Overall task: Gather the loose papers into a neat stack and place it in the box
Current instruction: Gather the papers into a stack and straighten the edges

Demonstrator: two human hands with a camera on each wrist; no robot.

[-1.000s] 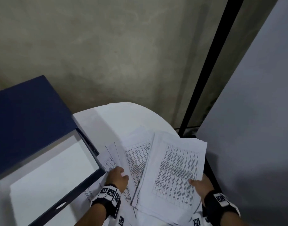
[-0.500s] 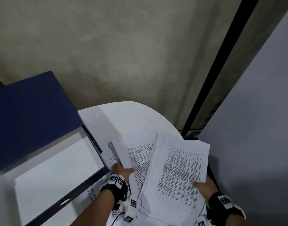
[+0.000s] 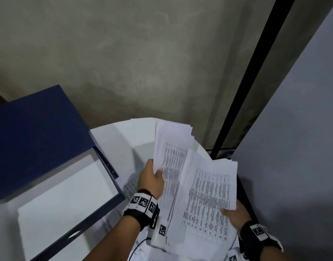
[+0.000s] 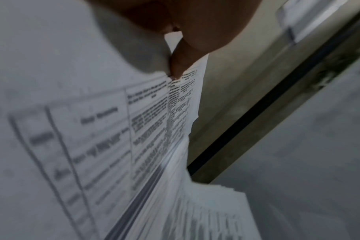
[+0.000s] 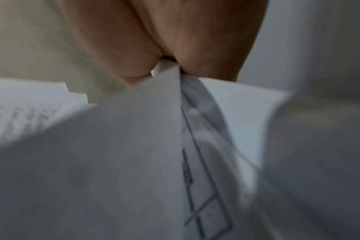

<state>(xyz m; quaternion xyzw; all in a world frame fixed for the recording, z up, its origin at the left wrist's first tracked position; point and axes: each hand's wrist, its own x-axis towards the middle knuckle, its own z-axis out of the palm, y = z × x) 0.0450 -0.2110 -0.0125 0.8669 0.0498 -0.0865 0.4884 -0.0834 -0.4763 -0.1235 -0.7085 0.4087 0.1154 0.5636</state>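
My left hand (image 3: 152,178) grips a bundle of printed papers (image 3: 171,147) by its left edge and holds it lifted and tilted above the white round table (image 3: 124,140). In the left wrist view its thumb (image 4: 181,61) pinches those sheets (image 4: 113,129). My right hand (image 3: 235,215) holds a thicker stack of printed papers (image 3: 209,200) at its lower right corner; the left bundle slides beneath it. The right wrist view shows fingers (image 5: 134,53) pinching the stack's corner (image 5: 166,73). A dark blue box (image 3: 109,204) lies open at left, white inside, its lid (image 3: 33,132) raised behind.
More loose printed sheets (image 3: 130,185) lie on the table under my hands and near the box's right wall. A grey wall panel (image 3: 293,147) and a black vertical frame (image 3: 243,91) stand close on the right. Concrete floor lies beyond the table.
My left hand has taken hold of the papers that lay on the table and lifted them up toward the stack in my right hand. The right hand has hardly moved.
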